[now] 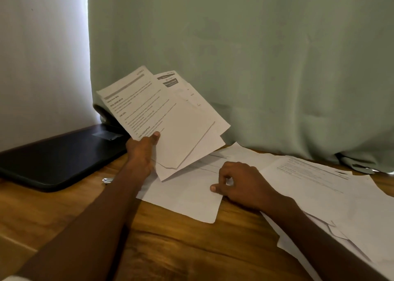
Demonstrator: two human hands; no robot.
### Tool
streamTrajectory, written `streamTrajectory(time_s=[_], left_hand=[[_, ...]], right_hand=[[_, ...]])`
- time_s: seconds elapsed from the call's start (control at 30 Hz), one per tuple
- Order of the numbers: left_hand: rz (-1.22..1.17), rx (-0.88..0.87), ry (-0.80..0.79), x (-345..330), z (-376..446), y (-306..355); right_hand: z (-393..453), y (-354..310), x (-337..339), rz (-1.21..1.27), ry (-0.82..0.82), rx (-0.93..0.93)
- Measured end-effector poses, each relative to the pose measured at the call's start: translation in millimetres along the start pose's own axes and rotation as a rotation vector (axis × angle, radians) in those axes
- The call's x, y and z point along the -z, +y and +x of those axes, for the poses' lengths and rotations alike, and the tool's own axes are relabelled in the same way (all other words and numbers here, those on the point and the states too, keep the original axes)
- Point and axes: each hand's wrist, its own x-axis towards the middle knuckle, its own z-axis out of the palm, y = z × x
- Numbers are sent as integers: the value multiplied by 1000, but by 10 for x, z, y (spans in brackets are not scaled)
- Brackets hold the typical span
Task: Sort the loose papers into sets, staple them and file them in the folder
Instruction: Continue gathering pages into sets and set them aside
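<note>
My left hand [141, 150] holds a fanned bunch of printed sheets [170, 118] lifted off the table, thumb on top of the front page. My right hand [238, 183] rests with curled fingers on a blank white sheet [183, 197] lying flat on the wooden table [132, 227], its thumb and fingers pinching that sheet's right edge. More loose papers [332, 195] lie overlapped at the right, partly under my right forearm. A black folder [57, 161] lies closed at the left rear. A small metal stapler [107, 181] shows just in front of the folder, mostly hidden by my left forearm.
A pale green curtain [255, 67] hangs behind the table and drapes onto its rear edge. A white wall [42, 57] is at the left. Bare wood shows at the front between my forearms.
</note>
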Motion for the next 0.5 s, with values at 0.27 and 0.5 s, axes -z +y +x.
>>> streamTrajectory(time_s=[0.27, 0.5], left_hand=[[249, -93, 62, 148, 126, 65], [268, -149, 117, 163, 145, 255]], right_hand=[[-14, -120, -84, 15, -98, -164], [23, 4, -75, 111, 18, -354]])
